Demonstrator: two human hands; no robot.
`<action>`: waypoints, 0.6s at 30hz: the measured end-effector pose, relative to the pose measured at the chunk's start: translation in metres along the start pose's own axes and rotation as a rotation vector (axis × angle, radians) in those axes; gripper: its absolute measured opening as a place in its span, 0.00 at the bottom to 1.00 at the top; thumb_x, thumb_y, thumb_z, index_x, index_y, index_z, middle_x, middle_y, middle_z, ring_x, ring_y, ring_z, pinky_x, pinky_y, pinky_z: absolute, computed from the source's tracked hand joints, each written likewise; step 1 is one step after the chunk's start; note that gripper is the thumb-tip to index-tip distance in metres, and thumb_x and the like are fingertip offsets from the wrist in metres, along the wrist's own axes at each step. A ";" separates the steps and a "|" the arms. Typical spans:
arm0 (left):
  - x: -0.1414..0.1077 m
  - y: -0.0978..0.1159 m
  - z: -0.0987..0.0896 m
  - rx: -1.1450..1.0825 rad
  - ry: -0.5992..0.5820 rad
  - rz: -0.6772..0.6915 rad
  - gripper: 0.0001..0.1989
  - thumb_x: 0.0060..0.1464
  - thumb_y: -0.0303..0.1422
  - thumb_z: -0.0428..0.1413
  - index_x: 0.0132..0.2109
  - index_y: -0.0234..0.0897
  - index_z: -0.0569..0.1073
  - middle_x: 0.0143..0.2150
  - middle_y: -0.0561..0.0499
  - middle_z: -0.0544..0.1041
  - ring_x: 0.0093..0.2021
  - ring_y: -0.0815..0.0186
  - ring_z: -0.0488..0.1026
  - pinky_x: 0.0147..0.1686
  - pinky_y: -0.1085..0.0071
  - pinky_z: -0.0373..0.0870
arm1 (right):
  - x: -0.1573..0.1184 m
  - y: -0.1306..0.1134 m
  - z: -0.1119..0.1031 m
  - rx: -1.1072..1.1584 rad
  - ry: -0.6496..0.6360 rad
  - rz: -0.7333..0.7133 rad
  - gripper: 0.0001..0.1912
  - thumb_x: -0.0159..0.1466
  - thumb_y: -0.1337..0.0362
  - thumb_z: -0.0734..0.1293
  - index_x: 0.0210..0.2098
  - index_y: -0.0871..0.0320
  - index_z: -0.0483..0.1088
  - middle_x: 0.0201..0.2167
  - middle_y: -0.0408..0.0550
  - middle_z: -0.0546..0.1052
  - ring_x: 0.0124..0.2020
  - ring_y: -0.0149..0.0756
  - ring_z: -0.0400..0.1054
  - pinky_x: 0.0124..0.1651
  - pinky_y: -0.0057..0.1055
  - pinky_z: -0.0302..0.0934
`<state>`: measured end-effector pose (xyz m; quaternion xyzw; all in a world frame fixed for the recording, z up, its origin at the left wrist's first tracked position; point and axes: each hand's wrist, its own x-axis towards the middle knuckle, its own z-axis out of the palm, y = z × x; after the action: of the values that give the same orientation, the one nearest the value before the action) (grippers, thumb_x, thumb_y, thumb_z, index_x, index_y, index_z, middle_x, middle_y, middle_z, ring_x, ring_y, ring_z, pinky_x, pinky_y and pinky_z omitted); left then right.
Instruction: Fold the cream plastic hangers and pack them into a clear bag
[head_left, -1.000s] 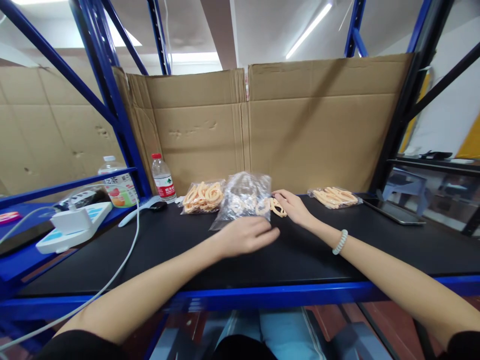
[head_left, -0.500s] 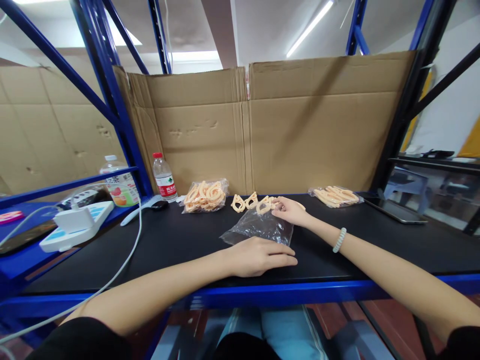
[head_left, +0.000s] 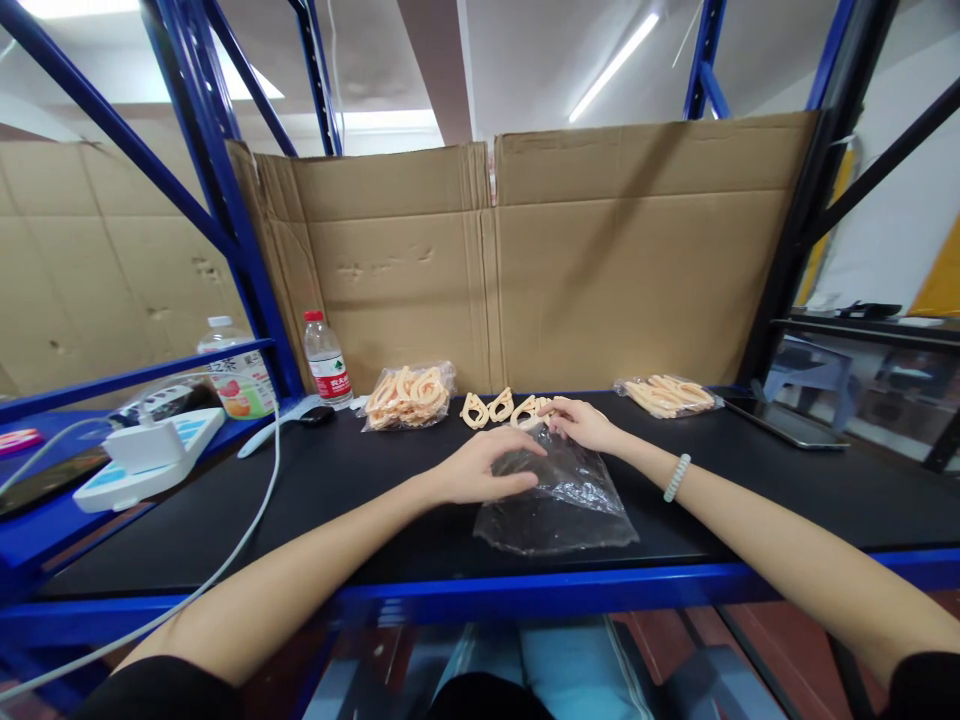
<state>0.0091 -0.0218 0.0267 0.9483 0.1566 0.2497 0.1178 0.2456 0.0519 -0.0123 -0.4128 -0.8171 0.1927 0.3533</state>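
A clear plastic bag [head_left: 559,520] lies crumpled on the black tabletop, its near end spread towards the front edge. My right hand [head_left: 583,425] pinches the far end of this bag; a white beaded bracelet circles that wrist. Above the bag's left part hovers my left hand [head_left: 487,466], thumb and fingers apart, holding nothing; whether it touches the film I cannot tell. Behind the hands stands a row of loose beige loop-shaped pieces [head_left: 501,405], partly hidden at the right by my right hand.
A filled bag of beige pieces [head_left: 409,397] lies at the back left, another filled bag [head_left: 667,395] at the back right. Farther out are a red-capped water bottle [head_left: 327,360], a power strip [head_left: 150,455] with a white cable, and a dark tablet [head_left: 787,422]. Cardboard [head_left: 637,260] walls the back.
My left hand has moved up and left, its fingers now spread. The plastic bag has shifted towards the front edge and right. My right hand has barely moved.
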 end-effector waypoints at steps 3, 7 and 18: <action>-0.004 -0.007 0.006 0.151 -0.115 0.008 0.26 0.52 0.41 0.59 0.56 0.38 0.66 0.57 0.42 0.69 0.58 0.55 0.64 0.59 0.56 0.57 | 0.000 -0.001 0.000 0.008 0.019 -0.030 0.16 0.60 0.72 0.57 0.44 0.61 0.70 0.26 0.42 0.73 0.23 0.29 0.65 0.29 0.25 0.62; -0.007 -0.004 0.017 0.225 -0.161 -0.035 0.30 0.52 0.45 0.58 0.59 0.42 0.63 0.60 0.44 0.66 0.61 0.54 0.61 0.62 0.53 0.51 | -0.001 -0.003 0.001 -0.047 0.065 -0.054 0.15 0.61 0.71 0.57 0.44 0.61 0.70 0.27 0.44 0.75 0.25 0.30 0.67 0.31 0.27 0.64; -0.005 0.004 0.021 0.210 -0.131 0.083 0.25 0.56 0.30 0.52 0.61 0.38 0.60 0.60 0.43 0.66 0.60 0.58 0.62 0.60 0.60 0.57 | 0.004 0.016 -0.014 -0.315 0.141 -0.065 0.13 0.64 0.68 0.60 0.46 0.60 0.70 0.43 0.52 0.76 0.44 0.40 0.69 0.51 0.40 0.62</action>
<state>0.0172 -0.0306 0.0079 0.9753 0.1346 0.1742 0.0171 0.2624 0.0648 -0.0104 -0.4491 -0.8232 0.0213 0.3468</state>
